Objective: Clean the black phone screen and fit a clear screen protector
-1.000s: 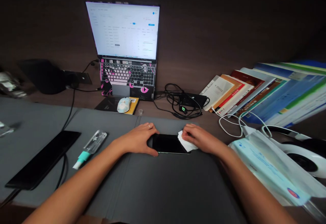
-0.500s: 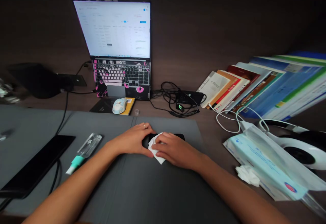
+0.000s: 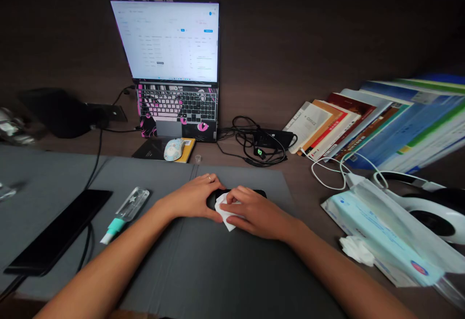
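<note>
A flat black phone (image 3: pixel 260 193) with rounded corners lies on the grey desk mat (image 3: pixel 225 270), mostly hidden beneath my hands. My left hand (image 3: pixel 196 197), a ring on one finger, grips its left end between thumb and fingers. Under the bent fingers of my right hand (image 3: pixel 257 215) a white tissue (image 3: pixel 225 212) is pressed against the phone's surface. One corner of the tissue sticks out toward me. To the left of my left forearm lies a clear spray bottle (image 3: pixel 131 205) with a mint-green neck.
A laptop (image 3: pixel 176 111) stands open at the back, with a mouse (image 3: pixel 174 149) before it. Black cables and an adapter (image 3: pixel 272 139) lie beside leaning books (image 3: pixel 334 125). On the right are a tissue pack (image 3: pixel 381 234), a crumpled tissue (image 3: pixel 358 250) and headphones (image 3: pixel 432 217). A black slab (image 3: pixel 60 234) lies left.
The whole view has shifted slightly, so things appear a little further right. My left hand keeps its grip on the phone, and my right hand still presses the tissue there.
</note>
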{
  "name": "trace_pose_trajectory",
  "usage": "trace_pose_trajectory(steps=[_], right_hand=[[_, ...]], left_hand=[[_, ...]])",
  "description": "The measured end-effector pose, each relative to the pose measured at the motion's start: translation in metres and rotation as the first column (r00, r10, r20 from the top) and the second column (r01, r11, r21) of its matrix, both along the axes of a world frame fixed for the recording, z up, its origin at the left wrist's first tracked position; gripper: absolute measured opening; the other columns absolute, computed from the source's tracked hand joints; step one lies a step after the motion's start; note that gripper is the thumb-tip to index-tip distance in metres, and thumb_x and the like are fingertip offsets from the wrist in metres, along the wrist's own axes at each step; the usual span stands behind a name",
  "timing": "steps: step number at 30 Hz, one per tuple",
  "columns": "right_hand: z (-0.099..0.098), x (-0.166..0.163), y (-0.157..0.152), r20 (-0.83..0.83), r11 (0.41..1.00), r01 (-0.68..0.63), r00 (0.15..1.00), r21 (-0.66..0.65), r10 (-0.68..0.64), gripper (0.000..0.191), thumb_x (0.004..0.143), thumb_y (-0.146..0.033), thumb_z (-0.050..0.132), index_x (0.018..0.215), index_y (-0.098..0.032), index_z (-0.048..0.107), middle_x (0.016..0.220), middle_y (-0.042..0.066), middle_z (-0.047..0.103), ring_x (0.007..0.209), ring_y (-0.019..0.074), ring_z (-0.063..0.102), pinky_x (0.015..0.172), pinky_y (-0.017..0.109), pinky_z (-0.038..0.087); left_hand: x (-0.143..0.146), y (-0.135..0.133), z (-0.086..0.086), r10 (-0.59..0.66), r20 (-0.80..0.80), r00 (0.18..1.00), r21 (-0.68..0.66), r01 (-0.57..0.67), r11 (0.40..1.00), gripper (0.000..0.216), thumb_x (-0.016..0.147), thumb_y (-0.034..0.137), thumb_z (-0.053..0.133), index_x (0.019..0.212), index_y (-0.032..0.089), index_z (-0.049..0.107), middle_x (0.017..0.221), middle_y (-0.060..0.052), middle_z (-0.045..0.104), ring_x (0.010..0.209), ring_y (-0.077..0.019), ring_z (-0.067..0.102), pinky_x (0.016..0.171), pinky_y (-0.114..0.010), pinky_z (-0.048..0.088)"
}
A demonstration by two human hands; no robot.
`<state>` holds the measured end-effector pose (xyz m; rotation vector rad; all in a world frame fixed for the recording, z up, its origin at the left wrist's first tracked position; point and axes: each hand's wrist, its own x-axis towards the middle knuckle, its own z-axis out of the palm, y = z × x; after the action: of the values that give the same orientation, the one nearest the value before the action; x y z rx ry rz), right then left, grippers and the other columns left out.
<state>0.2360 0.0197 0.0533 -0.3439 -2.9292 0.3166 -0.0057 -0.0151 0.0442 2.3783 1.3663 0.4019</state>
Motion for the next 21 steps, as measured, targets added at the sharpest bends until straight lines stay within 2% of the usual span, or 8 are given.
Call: trace_pose_trajectory(steps=[5,9,11,15,17,19,21], right_hand=[[-0.002,0.004,0.008,-0.062,0.998,-0.028,0.998,-0.061,0.024,0.017,0.097,-0.019,0.057,0.108,-0.02,0.07,0.104,0.007,0.065,0.097,0.0208,0.056,0.09,0.036,0.044],[-0.005,0.01,0.015,-0.081,0.995,-0.003,0.997,-0.103,-0.006,0.013,0.088,-0.011,0.06,0.094,-0.018,0.069,0.087,0.004,0.063,0.087,0.0193,0.055,0.082,0.032,0.044],[-0.005,0.011,0.015,-0.081,0.995,0.019,0.996,-0.101,-0.027,0.013,0.088,-0.011,0.058,0.092,-0.017,0.069,0.087,0.004,0.062,0.086,0.0191,0.054,0.079,0.031,0.044],[-0.001,0.009,0.007,-0.042,0.997,0.002,0.999,-0.072,-0.005,0.021,0.101,-0.022,0.051,0.114,-0.019,0.068,0.106,0.008,0.062,0.098,0.0204,0.055,0.088,0.034,0.044],[0.001,0.006,0.003,-0.007,0.999,0.002,1.0,-0.052,-0.002,0.025,0.102,-0.031,0.054,0.123,-0.022,0.064,0.114,0.009,0.061,0.105,0.0222,0.054,0.091,0.036,0.043],[0.002,0.005,0.0,0.009,0.999,0.004,1.0,-0.045,-0.003,0.03,0.099,-0.038,0.062,0.125,-0.023,0.063,0.119,0.009,0.06,0.108,0.0236,0.053,0.093,0.037,0.042],[0.001,0.004,0.0,-0.001,0.999,0.014,1.0,-0.046,-0.014,0.028,0.095,-0.039,0.068,0.116,-0.021,0.065,0.117,0.008,0.061,0.107,0.0234,0.054,0.092,0.037,0.041]], left_hand=[[-0.001,0.0,-0.002,-0.004,-0.008,1.0,0.011,0.004,1.0,0.073,0.068,0.053,0.088,0.127,0.018,0.062,0.114,-0.009,0.058,0.109,-0.0311,0.058,0.096,-0.042,0.047],[-0.001,0.001,-0.004,-0.008,0.003,1.0,0.021,0.007,1.0,0.072,0.069,0.055,0.087,0.127,0.021,0.062,0.114,-0.008,0.059,0.109,-0.0312,0.058,0.095,-0.042,0.048],[-0.001,0.001,-0.005,-0.007,0.014,1.0,0.022,0.007,1.0,0.073,0.068,0.055,0.087,0.128,0.021,0.062,0.115,-0.008,0.059,0.109,-0.0311,0.058,0.095,-0.042,0.048],[0.0,0.001,-0.007,-0.001,0.03,1.0,0.027,0.001,1.0,0.073,0.067,0.057,0.087,0.126,0.02,0.063,0.114,-0.009,0.059,0.108,-0.0316,0.058,0.094,-0.043,0.048],[0.0,0.001,-0.008,0.0,0.05,0.999,0.029,-0.001,1.0,0.069,0.067,0.059,0.086,0.121,0.022,0.066,0.112,-0.008,0.06,0.105,-0.0307,0.059,0.092,-0.042,0.048],[0.001,0.001,-0.008,-0.002,0.063,0.998,0.025,0.001,1.0,0.067,0.067,0.06,0.085,0.119,0.023,0.067,0.111,-0.007,0.06,0.105,-0.0302,0.059,0.091,-0.041,0.049],[0.001,0.001,-0.008,0.001,0.063,0.998,0.02,-0.002,1.0,0.07,0.066,0.059,0.087,0.122,0.023,0.066,0.112,-0.007,0.06,0.107,-0.0308,0.058,0.092,-0.042,0.048]])
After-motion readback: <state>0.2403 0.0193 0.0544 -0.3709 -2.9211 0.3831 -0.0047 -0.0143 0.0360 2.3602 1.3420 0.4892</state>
